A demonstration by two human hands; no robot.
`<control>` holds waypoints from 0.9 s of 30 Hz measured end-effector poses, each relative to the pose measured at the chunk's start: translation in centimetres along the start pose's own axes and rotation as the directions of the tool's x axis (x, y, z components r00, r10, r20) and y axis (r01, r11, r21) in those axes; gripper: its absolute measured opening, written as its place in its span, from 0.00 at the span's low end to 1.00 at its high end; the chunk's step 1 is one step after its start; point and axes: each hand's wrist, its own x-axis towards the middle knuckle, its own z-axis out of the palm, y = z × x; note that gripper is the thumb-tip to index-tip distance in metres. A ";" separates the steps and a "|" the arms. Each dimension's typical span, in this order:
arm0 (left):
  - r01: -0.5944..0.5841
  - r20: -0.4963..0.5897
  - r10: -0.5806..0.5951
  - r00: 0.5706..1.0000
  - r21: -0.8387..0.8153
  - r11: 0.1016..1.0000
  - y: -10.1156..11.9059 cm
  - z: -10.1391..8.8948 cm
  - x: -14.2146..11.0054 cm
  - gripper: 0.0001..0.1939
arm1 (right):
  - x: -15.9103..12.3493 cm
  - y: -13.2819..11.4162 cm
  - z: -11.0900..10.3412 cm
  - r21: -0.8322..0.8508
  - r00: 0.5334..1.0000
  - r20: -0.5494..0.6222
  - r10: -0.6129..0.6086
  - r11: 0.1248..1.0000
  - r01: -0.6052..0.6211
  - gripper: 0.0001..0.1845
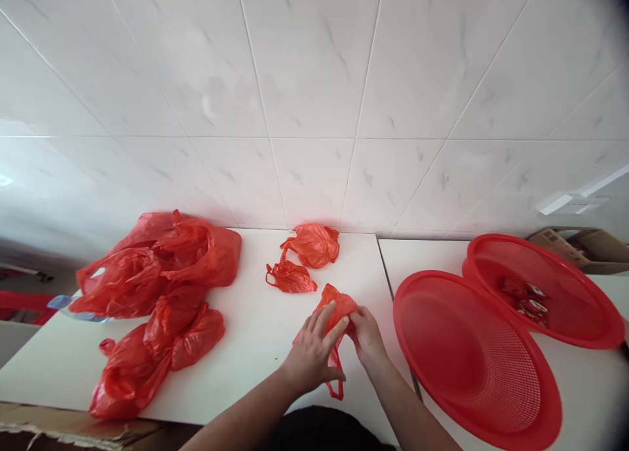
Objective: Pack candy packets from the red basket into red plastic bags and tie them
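Note:
A small red plastic bag (330,298) lies crumpled on the white table near its front middle, with one handle loop hanging toward me. My left hand (310,352) rests over the bag, fingers spread and the thumb apart. At the bag's right side, my right hand (367,336) is closed on the plastic; its fingertips are partly hidden. Just beyond my hands are two more crumpled red bags, a smaller bag (293,277) and a larger bag (317,244) near the wall.
Several filled red bags (196,248) are heaped on the table's left, beside a clear plastic bottle (61,302). To the right stand a red plastic basket (442,346) and another red basket (584,310) holding small packets (531,300). A cardboard box (602,257) sits behind them, by the tiled wall (314,110).

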 end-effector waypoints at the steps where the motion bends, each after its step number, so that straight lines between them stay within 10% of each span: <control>1: 0.079 -0.028 -0.081 0.996 -0.046 0.996 -0.1 0.5 0.5 0.45 | -0.1 -0.1 0.3 -0.029 0.999 0.029 -0.021 0.999 0.022 0.10; 5: 0.437 -0.104 -0.483 0.870 -0.292 0.851 -2.5 -0.5 1.8 0.23 | -0.1 -1.5 -0.4 -0.178 0.989 0.123 -0.081 0.979 0.102 0.08; 10: 0.501 -0.100 -0.555 0.826 -0.324 0.803 -4.4 -4.4 1.6 0.09 | 0.2 -4.2 -2.2 -0.234 0.969 0.238 0.068 0.972 -0.011 0.08; 14: 0.550 0.011 -0.735 0.678 -0.671 0.497 -4.4 -5.2 1.3 0.06 | 0.1 -5.6 -3.0 -0.487 0.862 0.455 0.223 0.873 0.030 0.15; 17: 0.424 0.121 -0.782 0.612 -0.884 0.196 -4.2 -6.0 1.2 0.07 | 0.5 -5.6 -4.0 -0.852 0.857 0.403 0.322 0.473 0.223 0.16; 20: 0.340 0.202 -0.793 0.575 -0.941 0.006 -3.5 -7.8 1.3 0.06 | 1.0 -6.1 -4.9 -0.958 0.951 0.282 0.126 -0.018 0.287 0.17; 23: 0.232 0.015 -0.790 0.613 -0.959 0.161 -1.5 -10.7 1.5 0.04 | 0.5 -8.7 -4.7 -0.976 0.956 0.218 -0.196 -0.064 0.210 0.15; 27: 0.063 -0.286 -0.629 0.723 -0.880 0.472 2.3 -14.1 2.4 0.05 | -1.8 -11.9 -1.8 -0.903 0.871 0.150 -0.469 0.294 0.313 0.09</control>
